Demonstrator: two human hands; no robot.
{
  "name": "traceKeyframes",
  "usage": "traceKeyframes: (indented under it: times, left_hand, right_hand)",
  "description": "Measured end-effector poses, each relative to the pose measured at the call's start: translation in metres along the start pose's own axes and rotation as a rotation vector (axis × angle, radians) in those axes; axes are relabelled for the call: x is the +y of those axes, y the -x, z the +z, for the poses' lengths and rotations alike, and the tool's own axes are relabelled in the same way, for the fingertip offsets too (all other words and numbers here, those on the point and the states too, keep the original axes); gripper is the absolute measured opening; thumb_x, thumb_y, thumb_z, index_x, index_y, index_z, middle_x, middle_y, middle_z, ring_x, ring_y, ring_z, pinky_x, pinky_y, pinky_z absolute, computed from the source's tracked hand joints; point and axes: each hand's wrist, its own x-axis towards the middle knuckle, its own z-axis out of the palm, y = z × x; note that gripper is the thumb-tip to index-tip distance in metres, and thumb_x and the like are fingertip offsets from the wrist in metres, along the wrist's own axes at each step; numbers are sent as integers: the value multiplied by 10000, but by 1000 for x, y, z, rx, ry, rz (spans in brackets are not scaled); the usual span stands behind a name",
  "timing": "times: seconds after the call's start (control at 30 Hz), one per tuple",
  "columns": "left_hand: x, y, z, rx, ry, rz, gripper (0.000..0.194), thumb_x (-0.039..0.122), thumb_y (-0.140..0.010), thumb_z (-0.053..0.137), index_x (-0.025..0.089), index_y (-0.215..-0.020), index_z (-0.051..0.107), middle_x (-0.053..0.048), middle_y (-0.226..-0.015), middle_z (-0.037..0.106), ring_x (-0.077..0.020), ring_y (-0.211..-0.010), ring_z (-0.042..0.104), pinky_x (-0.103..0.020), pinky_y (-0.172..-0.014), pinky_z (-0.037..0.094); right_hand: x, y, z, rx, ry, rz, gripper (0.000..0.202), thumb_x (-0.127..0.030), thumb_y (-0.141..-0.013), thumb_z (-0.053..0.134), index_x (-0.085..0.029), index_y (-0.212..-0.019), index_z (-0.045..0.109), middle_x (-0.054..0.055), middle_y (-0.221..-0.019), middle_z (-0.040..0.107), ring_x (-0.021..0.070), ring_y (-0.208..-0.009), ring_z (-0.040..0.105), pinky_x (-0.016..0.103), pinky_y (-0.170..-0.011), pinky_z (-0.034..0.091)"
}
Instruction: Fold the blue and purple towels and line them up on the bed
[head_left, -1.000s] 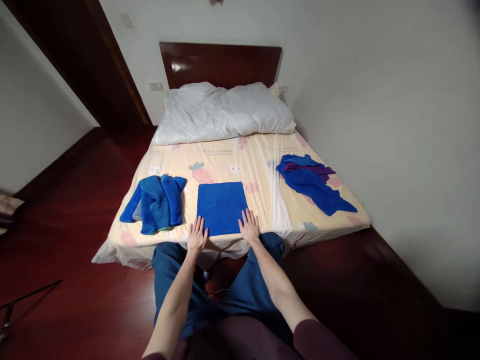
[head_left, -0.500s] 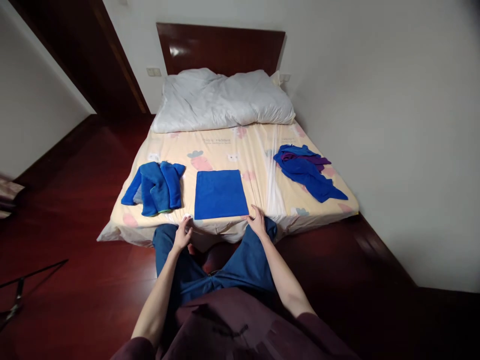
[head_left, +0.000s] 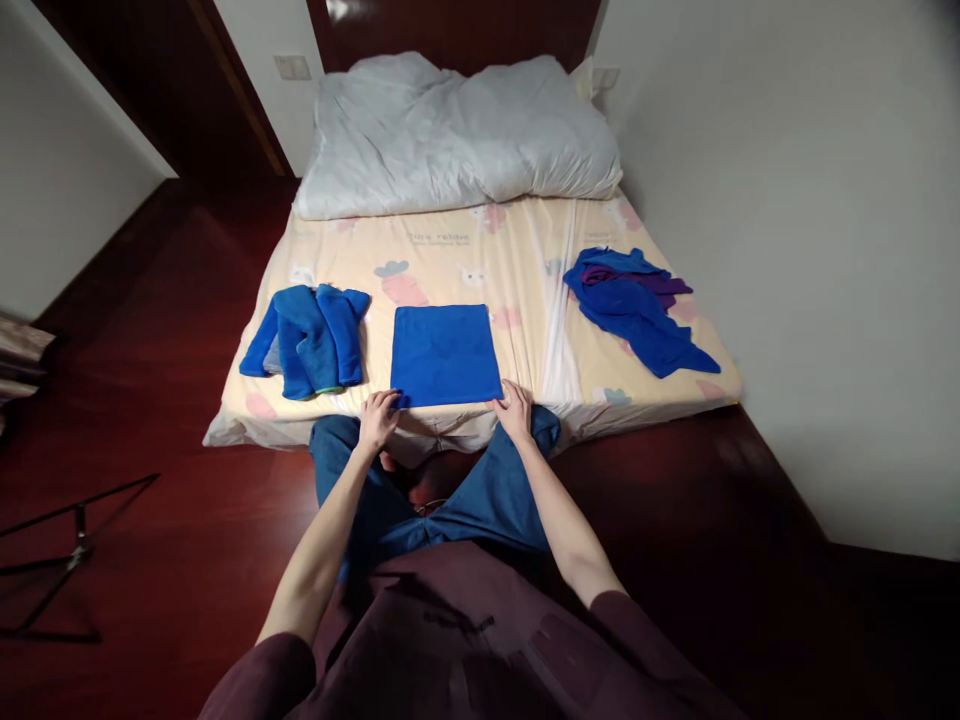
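A square blue cloth [head_left: 446,355] lies flat and smooth near the front edge of the bed. My left hand [head_left: 379,417] pinches its near left corner, which is turned up a little at the fingertips. At the near right corner, my right hand [head_left: 513,412] has thumb and fingers closed on the edge. To the left is a pile of blue and teal cloths [head_left: 307,340], some looking rolled or folded. A crumpled heap of blue cloths [head_left: 630,310] lies on the right, with a purple cloth [head_left: 626,283] among them.
The bed [head_left: 442,240] has a cream sheet with carrot and rabbit prints. A bulky white quilt [head_left: 457,135] rests at its far end. A black metal stand [head_left: 79,550] is on the dark red floor at left. The wall [head_left: 787,250] runs along the right.
My left hand has moved onto the cloth's near left corner and closed on it. My right fingers have closed at the right corner. The view has tilted downward.
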Motion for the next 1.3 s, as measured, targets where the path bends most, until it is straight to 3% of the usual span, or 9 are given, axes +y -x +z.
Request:
traceKeyframes:
  times: [0.13, 0.27, 0.4, 0.7, 0.93, 1.1, 1.23, 1.3]
  left_hand:
    - [6, -11, 7, -66, -99, 30, 440, 176, -894, 510, 228, -1302, 667, -83, -1440, 630, -309, -1316, 513, -480, -1113, 384]
    - [11, -20, 8, -107, -190, 33, 453, 152, -913, 452, 210, -1300, 678, -116, -1402, 646, -340, -1315, 508, -507, -1090, 372]
    - [14, -32, 4, -81, -230, -1, 454, 129, -921, 409, 192, -1261, 704, -128, -1349, 670, -346, -1271, 518, -506, -1045, 392]
    - [-18, -22, 1, -84, -41, -10, 443, 112, -870, 450, 225, -1161, 764, -106, -1147, 739, -300, -1160, 564, -450, -1010, 466]
    - [-26, -28, 7, -62, 232, -31, 395, 201, -848, 442, 197, -1073, 766, -66, -1179, 765, -217, -1173, 636, -394, -1078, 477]
    - [-29, -29, 13, -45, 317, -32, 363, 271, -870, 456, 198, -1042, 768, -81, -1164, 773, -225, -1150, 658, -427, -1110, 448]
    - [-34, -27, 21, 69, 384, -93, 310, 412, -899, 542, 184, -931, 750, -104, -1017, 775, -256, -1024, 664, -426, -1004, 497]
    - [-36, -28, 25, 105, 411, -133, 318, 449, -903, 560, 175, -871, 719, -108, -927, 751, -258, -943, 655, -415, -930, 514]
  right_hand:
    - [-3, 1, 2, -45, 47, -30, 515, -182, -932, 446, -109, -1414, 611, 136, -1468, 603, 242, -1370, 489, 416, -1188, 343]
    - [-8, -3, 4, -155, 119, -75, 509, -151, -935, 456, -176, -1410, 635, 95, -1464, 621, 268, -1371, 464, 499, -1198, 264]
    - [-9, -15, 2, -207, 127, -78, 559, -113, -883, 523, -162, -1430, 624, 92, -1450, 636, 285, -1324, 481, 476, -1156, 299]
    - [6, -11, -16, -297, 36, -82, 538, -54, -871, 459, -199, -1322, 714, 49, -1343, 712, 271, -1256, 535, 466, -1112, 377]
    - [15, -16, -8, -251, -160, 6, 529, -31, -807, 453, -187, -1200, 771, 50, -1228, 762, 210, -1173, 614, 378, -1057, 459]
    - [25, -19, 1, -220, -272, 11, 432, -65, -785, 513, -204, -1064, 812, 56, -1139, 785, 222, -1097, 638, 384, -1024, 478]
    - [33, -19, 9, -102, -403, 74, 183, -220, -834, 627, -188, -886, 800, 67, -884, 738, 219, -860, 633, 328, -806, 526]
    - [36, -19, 13, -64, -434, 72, 243, -356, -871, 651, -199, -695, 707, 24, -707, 628, 193, -722, 568, 300, -706, 494]
